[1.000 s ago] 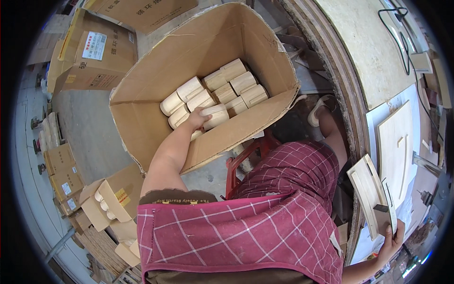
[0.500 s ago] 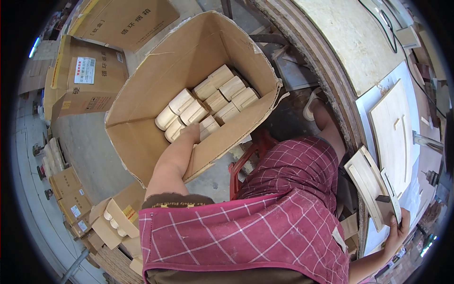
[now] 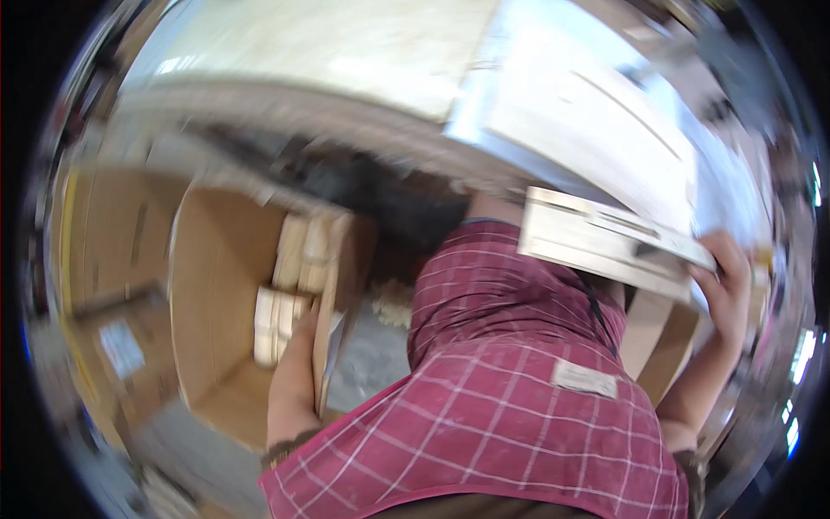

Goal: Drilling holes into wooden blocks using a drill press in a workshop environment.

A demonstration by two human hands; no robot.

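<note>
My left hand [image 3: 303, 324] is down in an open cardboard box [image 3: 216, 285] at left, at pale wooden blocks [image 3: 270, 324] with rounded pieces; its fingers are blurred and partly hidden, so I cannot tell whether they grip one. More blocks [image 3: 298, 251] lie farther along the box. My right hand [image 3: 718, 268] is closed on the end of a pale wooden board assembly [image 3: 588, 233], which has strips and a dark part near my fingers and is held beside the workbench's near edge. The picture is smeared by motion.
A thick-edged workbench [image 3: 311, 60] runs across the top, bearing a large pale panel [image 3: 588, 112] on white sheets. Other cardboard boxes [image 3: 121, 242] stand at far left. My checked apron [image 3: 484, 415] covers my lap; a pale sheet of grey floor [image 3: 359, 363] shows beside the box.
The view has swung sharply toward the bench, so the box now appears at lower left. My left hand stays in the box; my right hand still holds the board, now turned nearly crosswise.
</note>
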